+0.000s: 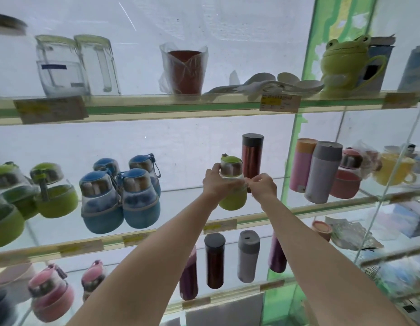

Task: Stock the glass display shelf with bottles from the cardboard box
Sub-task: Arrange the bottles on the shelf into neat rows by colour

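The green bottle [232, 184] stands upright on the middle glass shelf [180, 208], its long axis vertical, green cap up, just beside a tall copper flask [252, 158]. Both arms reach forward and up. The left hand [216, 182] wraps the bottle's clear midsection, fingers curled round it. The right hand [263, 185] sits at the bottle's right side, fingers drawn together in a pinch; what they pinch I cannot tell. Blue bottles [120, 196] stand further left on the same shelf
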